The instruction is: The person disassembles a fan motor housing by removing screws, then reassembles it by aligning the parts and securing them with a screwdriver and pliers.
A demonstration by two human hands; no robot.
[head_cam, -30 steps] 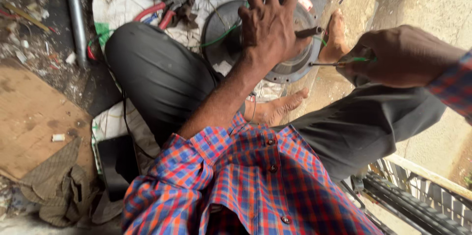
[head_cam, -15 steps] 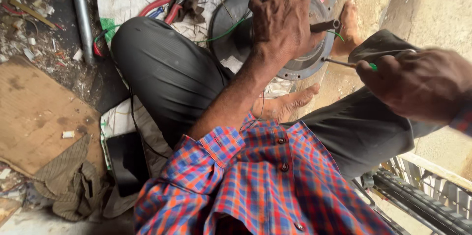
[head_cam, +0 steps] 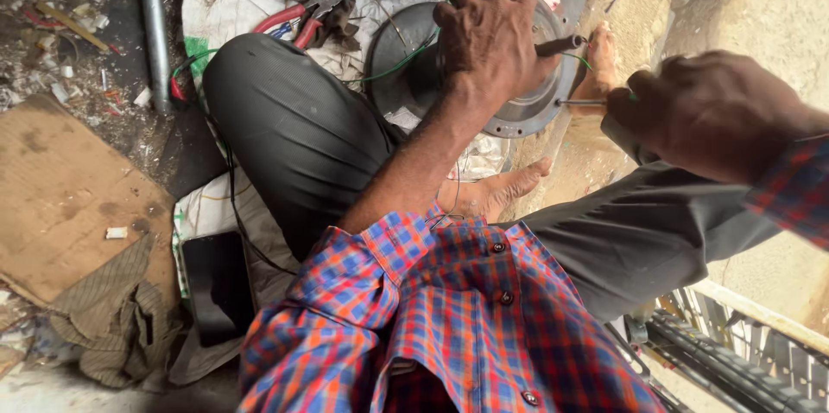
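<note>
Single view only, from a camera worn on the head, aimed steeply down the chest and over the crossed legs to the floor. Very close: checked shirt [head_cam: 449, 327] filling the lower middle of the frame, left hand [head_cam: 492, 33] at upper centre on a round metal motor housing [head_cam: 518, 111], right hand [head_cam: 712, 115] at the right edge. Cardboard [head_cam: 60, 197] at the left edge, pliers [head_cam: 306, 11] at the top. No second view sharing the scene.

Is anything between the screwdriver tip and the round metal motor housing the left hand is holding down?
Nothing visible. The screwdriver in the right hand reaches the motor housing rim directly; the left hand presses on top, clear of the tip.
</note>
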